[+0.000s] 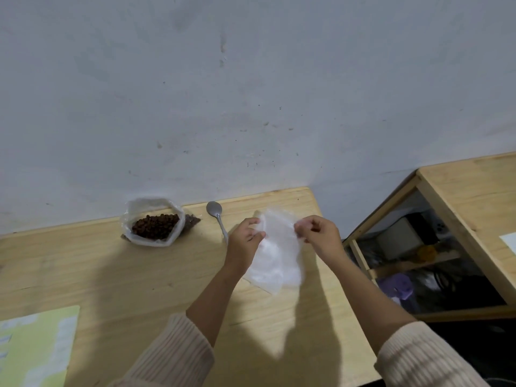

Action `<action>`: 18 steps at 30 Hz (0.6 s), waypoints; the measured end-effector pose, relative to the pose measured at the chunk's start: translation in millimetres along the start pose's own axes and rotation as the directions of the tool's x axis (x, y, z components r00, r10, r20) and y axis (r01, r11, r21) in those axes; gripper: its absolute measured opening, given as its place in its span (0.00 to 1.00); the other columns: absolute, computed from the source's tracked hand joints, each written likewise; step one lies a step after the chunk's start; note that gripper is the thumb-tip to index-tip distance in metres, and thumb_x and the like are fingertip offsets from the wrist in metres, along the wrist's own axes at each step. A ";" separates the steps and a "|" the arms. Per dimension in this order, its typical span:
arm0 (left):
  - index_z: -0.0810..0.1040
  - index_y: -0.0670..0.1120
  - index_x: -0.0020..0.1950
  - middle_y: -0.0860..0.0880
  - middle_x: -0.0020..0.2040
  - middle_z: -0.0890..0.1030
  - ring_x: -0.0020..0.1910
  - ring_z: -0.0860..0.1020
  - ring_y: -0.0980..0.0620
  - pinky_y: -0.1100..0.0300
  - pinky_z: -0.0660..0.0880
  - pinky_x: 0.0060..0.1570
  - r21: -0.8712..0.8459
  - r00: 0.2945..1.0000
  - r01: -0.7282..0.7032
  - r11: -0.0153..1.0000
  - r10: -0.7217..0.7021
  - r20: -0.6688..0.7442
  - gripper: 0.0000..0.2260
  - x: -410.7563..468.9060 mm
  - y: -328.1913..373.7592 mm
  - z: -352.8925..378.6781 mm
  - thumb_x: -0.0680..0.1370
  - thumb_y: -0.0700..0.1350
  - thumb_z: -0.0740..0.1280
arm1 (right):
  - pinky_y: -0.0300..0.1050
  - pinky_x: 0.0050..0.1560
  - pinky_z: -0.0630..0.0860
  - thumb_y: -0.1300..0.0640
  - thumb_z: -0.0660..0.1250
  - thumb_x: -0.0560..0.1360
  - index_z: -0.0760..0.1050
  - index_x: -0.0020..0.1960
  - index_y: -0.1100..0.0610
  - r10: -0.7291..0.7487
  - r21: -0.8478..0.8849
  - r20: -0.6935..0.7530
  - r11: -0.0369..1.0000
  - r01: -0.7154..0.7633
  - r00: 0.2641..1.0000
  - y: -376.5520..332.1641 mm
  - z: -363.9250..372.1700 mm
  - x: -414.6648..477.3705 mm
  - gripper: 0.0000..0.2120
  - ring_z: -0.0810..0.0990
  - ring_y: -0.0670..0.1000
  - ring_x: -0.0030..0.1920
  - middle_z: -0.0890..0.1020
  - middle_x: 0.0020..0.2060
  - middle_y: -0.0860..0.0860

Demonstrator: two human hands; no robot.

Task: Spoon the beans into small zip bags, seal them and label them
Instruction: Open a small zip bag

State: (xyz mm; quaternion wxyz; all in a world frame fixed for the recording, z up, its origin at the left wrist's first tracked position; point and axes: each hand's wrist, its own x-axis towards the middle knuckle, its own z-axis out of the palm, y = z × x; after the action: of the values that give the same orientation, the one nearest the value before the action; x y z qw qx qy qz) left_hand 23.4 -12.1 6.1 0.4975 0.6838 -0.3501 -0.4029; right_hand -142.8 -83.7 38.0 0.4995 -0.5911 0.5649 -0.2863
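Both hands hold clear small zip bags (276,258) above the wooden table (134,277). My left hand (245,241) pinches the top left edge and my right hand (318,236) pinches the top right edge. The plastic hangs down between them, blurred; it looks like more than one layer. A metal spoon (216,215) lies on the table just left of my left hand, bowl toward the wall. Further left an open plastic bag of brown beans (155,226) sits near the wall.
A green and white sheet (36,344) lies at the table's near left corner. A second wooden table (480,202) stands to the right, with a gap showing a shelf of clutter (410,252) below. A grey wall (251,93) runs behind.
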 end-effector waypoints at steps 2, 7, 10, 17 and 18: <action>0.77 0.46 0.55 0.46 0.48 0.80 0.46 0.77 0.52 0.64 0.72 0.49 0.051 0.995 -0.070 0.996 0.073 -0.071 0.12 5.0 12.0 -9.4 0.73 0.36 0.70 | 0.34 0.34 0.74 0.66 0.64 0.75 0.78 0.37 0.56 -0.030 0.014 0.057 0.999 0.030 0.998 -18.6 0.1 -0.8 0.11 0.79 0.45 0.33 0.82 0.34 0.51; 0.76 0.46 0.53 0.47 0.49 0.78 0.46 0.77 0.50 0.66 0.73 0.49 -0.055 0.951 -0.169 0.984 0.148 -0.270 0.08 7.4 73.4 -43.0 0.75 0.40 0.69 | 0.38 0.35 0.75 0.65 0.67 0.74 0.76 0.38 0.57 -0.177 0.157 0.055 0.973 0.167 0.983 -80.4 25.4 -14.0 0.07 0.79 0.45 0.36 0.81 0.36 0.52; 0.78 0.46 0.49 0.48 0.46 0.81 0.40 0.82 0.52 0.62 0.78 0.42 -0.293 0.989 -0.108 0.950 0.072 -0.131 0.03 -4.2 109.2 -72.8 0.78 0.44 0.65 | 0.40 0.38 0.77 0.64 0.68 0.74 0.74 0.38 0.58 -0.286 0.184 0.162 0.949 0.256 0.944 -114.6 51.2 -24.2 0.06 0.78 0.49 0.41 0.80 0.38 0.54; 0.80 0.43 0.52 0.44 0.47 0.83 0.44 0.83 0.49 0.53 0.80 0.49 -0.377 0.995 -0.077 0.923 0.045 -0.094 0.07 -30.9 130.2 -169.7 0.77 0.45 0.68 | 0.45 0.47 0.79 0.59 0.67 0.75 0.75 0.47 0.62 -0.366 0.223 0.422 0.929 0.296 0.830 -167.1 125.3 -43.2 0.06 0.78 0.46 0.50 0.80 0.47 0.50; 0.80 0.42 0.52 0.44 0.47 0.83 0.45 0.83 0.48 0.52 0.80 0.50 -0.372 0.994 -0.074 0.925 0.038 -0.104 0.08 -33.4 128.0 -183.0 0.76 0.45 0.68 | 0.44 0.47 0.79 0.57 0.66 0.76 0.76 0.49 0.61 -0.348 0.222 0.457 0.936 0.273 0.819 -172.6 136.2 -46.1 0.07 0.78 0.46 0.51 0.80 0.49 0.51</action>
State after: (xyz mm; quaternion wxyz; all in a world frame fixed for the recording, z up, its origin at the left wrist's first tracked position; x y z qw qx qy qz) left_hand 163.8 56.9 169.1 0.6463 0.5843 -0.2621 -0.4151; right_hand 37.0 -27.0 160.3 0.6146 -0.6899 0.2931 -0.2456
